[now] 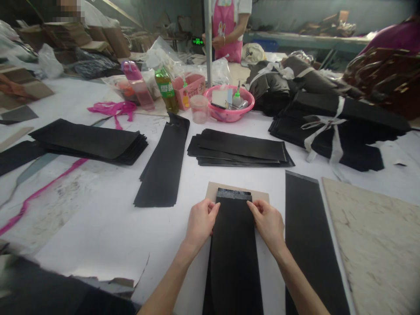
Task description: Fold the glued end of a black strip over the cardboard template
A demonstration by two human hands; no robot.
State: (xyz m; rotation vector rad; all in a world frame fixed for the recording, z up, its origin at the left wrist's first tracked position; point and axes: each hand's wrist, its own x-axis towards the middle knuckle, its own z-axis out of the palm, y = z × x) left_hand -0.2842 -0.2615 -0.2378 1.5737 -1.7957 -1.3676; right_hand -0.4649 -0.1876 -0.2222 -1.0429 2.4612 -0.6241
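Note:
A long black strip of sheet material [234,253] lies lengthwise in front of me on a beige board [260,197]. At its far end is a greyish, shiny band [233,193]. My left hand [201,221] pinches the strip's left edge just below that band. On the opposite edge my right hand [268,221] pinches it the same way, thumb and fingers closed. To the right of my right hand lies another black strip [311,240] with a grey band at its far end.
Black piece stacks lie beyond: left stack [88,140], middle pieces [166,166], right stack [239,148]. Tied black bundles [357,118] sit far right. A pink basin [229,114], a green-labelled bottle [166,89] and a clear cup [199,109] stand behind. A person in a pink apron [226,30] stands opposite.

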